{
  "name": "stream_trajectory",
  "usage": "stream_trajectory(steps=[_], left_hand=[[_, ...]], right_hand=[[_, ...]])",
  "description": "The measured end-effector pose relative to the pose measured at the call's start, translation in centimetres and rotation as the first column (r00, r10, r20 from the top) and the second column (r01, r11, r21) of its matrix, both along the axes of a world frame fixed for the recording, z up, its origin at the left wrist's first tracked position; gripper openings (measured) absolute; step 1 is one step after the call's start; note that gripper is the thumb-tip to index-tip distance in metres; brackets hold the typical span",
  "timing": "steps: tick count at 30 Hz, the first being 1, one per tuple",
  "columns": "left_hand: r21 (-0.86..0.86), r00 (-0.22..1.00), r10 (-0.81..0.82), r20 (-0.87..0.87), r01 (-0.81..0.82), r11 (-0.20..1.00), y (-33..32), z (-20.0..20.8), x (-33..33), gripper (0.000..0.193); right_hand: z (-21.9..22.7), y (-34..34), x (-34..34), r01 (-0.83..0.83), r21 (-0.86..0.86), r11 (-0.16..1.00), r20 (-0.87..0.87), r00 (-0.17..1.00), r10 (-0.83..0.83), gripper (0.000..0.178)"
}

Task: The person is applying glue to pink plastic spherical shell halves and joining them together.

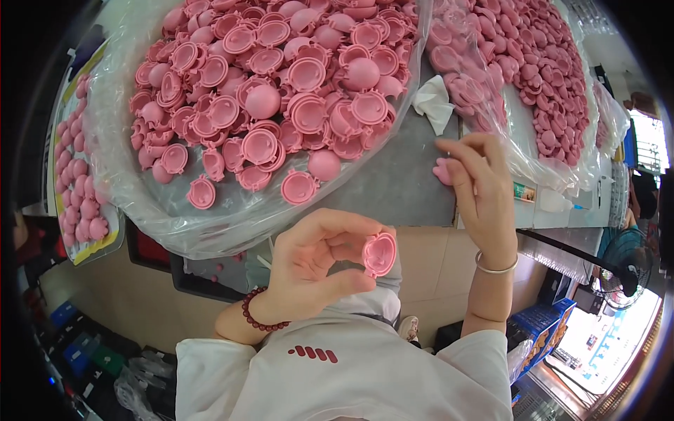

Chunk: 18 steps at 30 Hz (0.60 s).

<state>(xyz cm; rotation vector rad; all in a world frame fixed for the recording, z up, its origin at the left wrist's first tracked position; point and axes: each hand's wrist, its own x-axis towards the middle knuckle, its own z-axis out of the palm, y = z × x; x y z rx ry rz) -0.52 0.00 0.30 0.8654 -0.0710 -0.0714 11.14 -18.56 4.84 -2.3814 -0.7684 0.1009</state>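
My left hand (309, 263) pinches a small pink plastic half shell (380, 254) between thumb and fingertips, its hollow side facing up toward me. It is held in front of my body, off the table's near edge. Farther right, my right hand (484, 186) reaches over the table's edge with thumb and forefinger apart. Close by its thumb tip lies a small pink piece (442, 171), partly hidden by the hand. Beyond my left hand, a big heap of similar pink half shells (263, 102) rests on clear plastic sheeting (189, 235) on the grey table (393, 200).
A crumpled white tissue (434, 105) lies between the main heap and another bagged heap of pink parts (537, 77) at the right. Rounded pink parts (81, 182) sit on a tray at the left. A dark bin (200, 284) stands under the table, and a fan (625, 270) is at the far right.
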Motion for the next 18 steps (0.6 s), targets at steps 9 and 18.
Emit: stream_trajectory(steps=[9,18], left_hand=[[-0.132,0.991,-0.083,-0.106,0.069,0.989,0.4,0.1,0.0,0.047],[0.232,0.993,0.0,0.115,-0.027,0.972,0.1,0.2,0.3,0.035]], right_hand=[[-0.5,-0.7,-1.4,0.092,-0.023,0.996,0.156,0.984,-0.087,0.031],[-0.8,1.9,-5.4,-0.123,0.471,0.874,-0.039,0.986,0.16,0.037]])
